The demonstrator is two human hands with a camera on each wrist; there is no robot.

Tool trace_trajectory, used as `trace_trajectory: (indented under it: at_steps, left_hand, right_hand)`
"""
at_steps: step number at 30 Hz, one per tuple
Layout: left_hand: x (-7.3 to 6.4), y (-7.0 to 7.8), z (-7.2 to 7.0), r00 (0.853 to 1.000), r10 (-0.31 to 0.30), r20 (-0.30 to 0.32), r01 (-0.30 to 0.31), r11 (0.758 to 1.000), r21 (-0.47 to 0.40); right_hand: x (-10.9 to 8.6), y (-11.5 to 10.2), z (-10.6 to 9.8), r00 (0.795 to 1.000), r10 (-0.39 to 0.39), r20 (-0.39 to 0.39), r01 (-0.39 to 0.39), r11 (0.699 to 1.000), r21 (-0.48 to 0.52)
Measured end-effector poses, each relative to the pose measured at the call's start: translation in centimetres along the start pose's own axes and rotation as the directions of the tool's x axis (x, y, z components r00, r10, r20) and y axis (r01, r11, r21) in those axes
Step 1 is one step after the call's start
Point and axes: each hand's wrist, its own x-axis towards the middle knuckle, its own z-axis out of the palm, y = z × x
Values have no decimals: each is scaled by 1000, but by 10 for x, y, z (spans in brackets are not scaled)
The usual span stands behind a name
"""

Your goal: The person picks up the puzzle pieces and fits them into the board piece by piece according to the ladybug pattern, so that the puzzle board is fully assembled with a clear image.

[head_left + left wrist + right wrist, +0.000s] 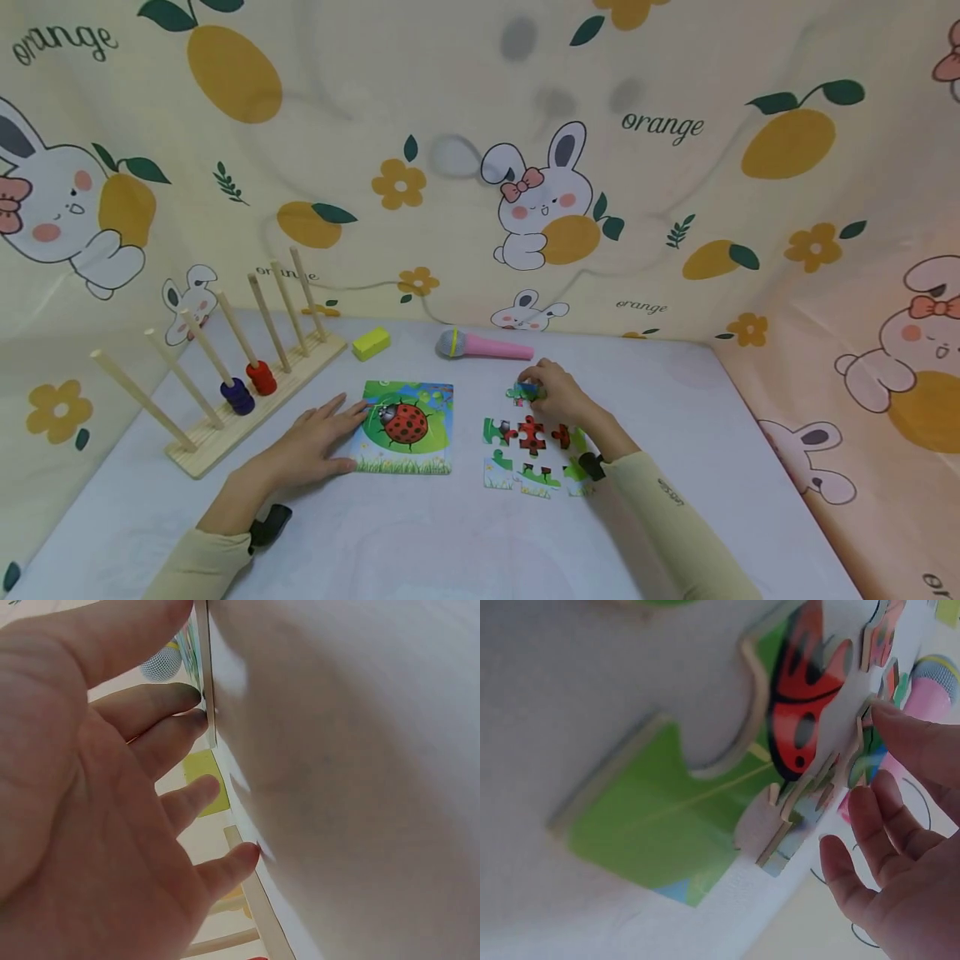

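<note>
A square ladybug picture board (405, 462) lies flat in front of me. My left hand (311, 446) rests at its left side, fingers spread and fairly straight. Seen in the left wrist view, fingertips (193, 720) touch the board's edge. To the right of the board, my right hand (564, 402) pinches a green and blue puzzle piece (529, 390) between thumb and fingers, at the far side of several loose pieces. Among these are a red ladybug-body piece (532, 435) and a green corner piece (652, 802), large in the right wrist view. My right hand and sleeve partly cover the right-hand pieces.
At the left stands a wooden peg rack (296, 371) with tall upright pegs, carrying purple rings (238, 400) and red rings (262, 379). Behind the board lie a yellow block (371, 343) and a pink toy microphone (495, 347). A printed cloth (450, 242) hangs behind the table.
</note>
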Motion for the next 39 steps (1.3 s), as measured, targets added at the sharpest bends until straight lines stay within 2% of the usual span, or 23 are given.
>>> trace_trajectory:
  at_steps: [8,17,23,30,39]
  left_hand:
    - [0,1,0,1000,16,-1,-16,1000,-8]
    - [-3,-1,-1,1000,1,12,0,1000,-13]
    - [-3,-3,-1,1000,-1,14,1,1000,-15]
    - [-4,-2,-1,1000,-3,14,3,1000,-21]
    - [-3,0,-2,1000,5,7,-5,1000,-16]
  right_hand:
    - [1,-1,0,1000,13,0,-13,1000,22]
    - [4,-1,2,998,-52,-21,53,998,40]
    - [11,-11,2,996,-83,-25,86,983,165]
    - [30,-33,6,986,-168,-5,163,949,270]
    - [58,-73,25,956,-289,46,267,924,275]
